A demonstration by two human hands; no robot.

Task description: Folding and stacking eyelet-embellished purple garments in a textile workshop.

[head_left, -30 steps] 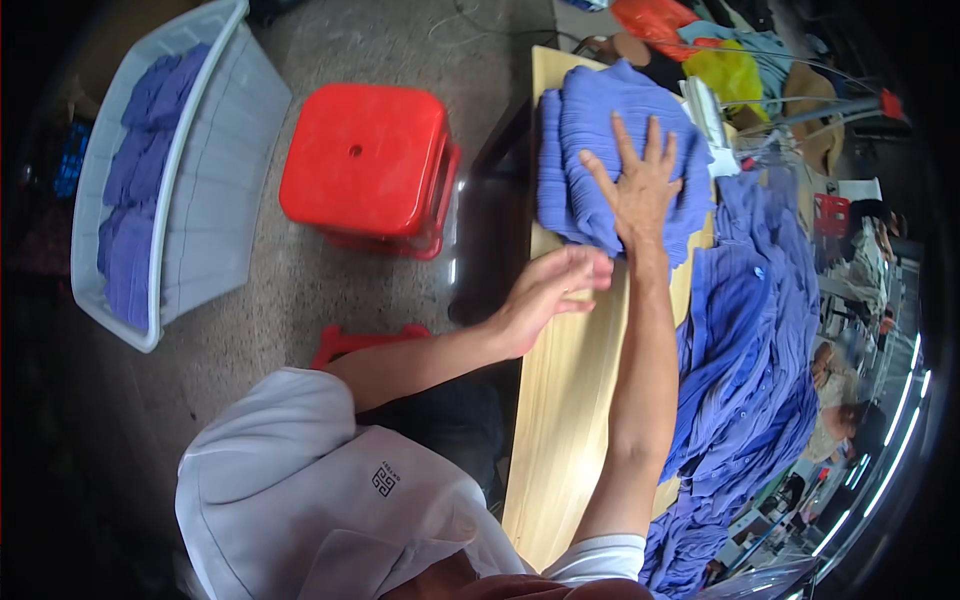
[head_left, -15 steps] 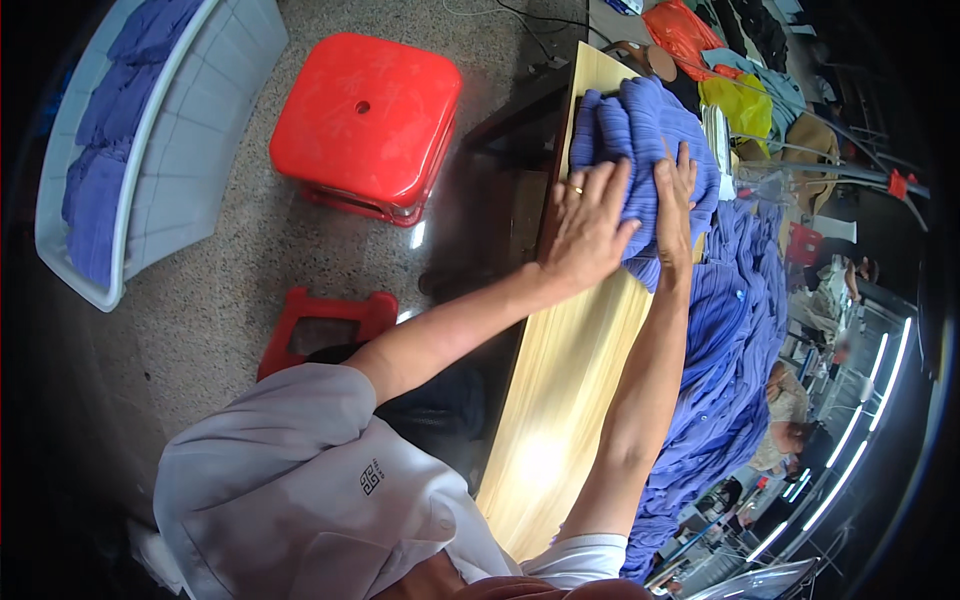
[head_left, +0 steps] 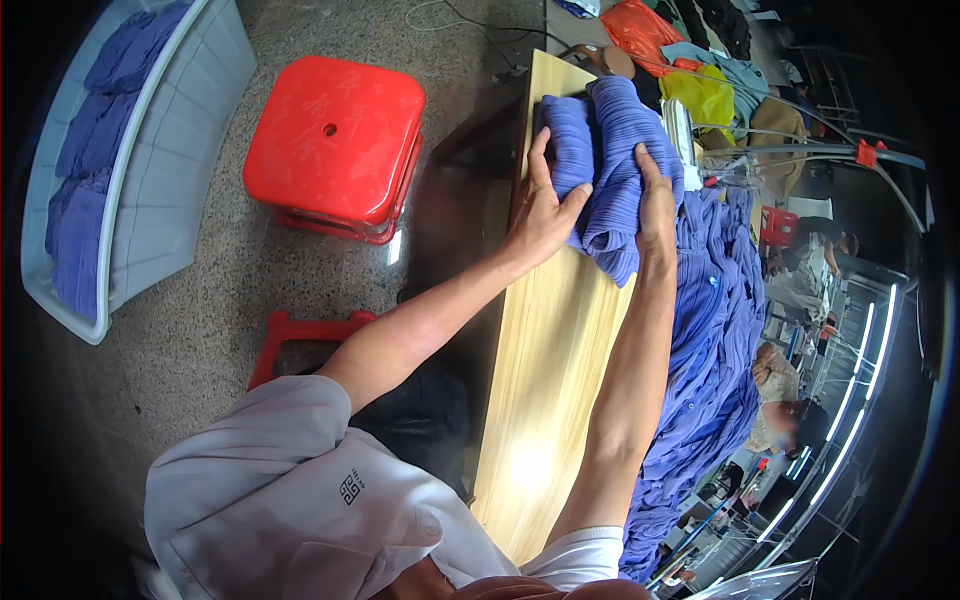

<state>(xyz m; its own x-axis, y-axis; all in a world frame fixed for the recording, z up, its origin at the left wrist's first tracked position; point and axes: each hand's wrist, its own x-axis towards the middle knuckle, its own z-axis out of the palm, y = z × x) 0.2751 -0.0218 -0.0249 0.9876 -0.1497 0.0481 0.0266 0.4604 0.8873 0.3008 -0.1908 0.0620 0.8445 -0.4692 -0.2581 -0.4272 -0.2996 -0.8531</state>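
Observation:
A folded purple ribbed garment [head_left: 622,165] lies at the far end of the wooden table, its two thick folds side by side with a dark gap between them. My left hand [head_left: 545,212] grips the narrower left fold, thumb on top and fingers along its outer edge. Around the right side of the wider fold curls my right hand [head_left: 656,205], some of its fingers hidden by the cloth. Just right of my right forearm spreads a large heap of loose purple garments [head_left: 715,330].
The pale wooden table [head_left: 540,380] runs beneath my arms. To the left stand a red stool [head_left: 335,140], a second red stool [head_left: 268,350] and a grey bin [head_left: 170,180] of folded purple garments. Yellow [head_left: 712,100] and orange-red bags [head_left: 635,35] lie beyond the table. People work at far right.
My hands have gone from lying flat on the garment to gripping its two sides. The garment now shows two distinct folds with a gap between. The whole view has shifted slightly.

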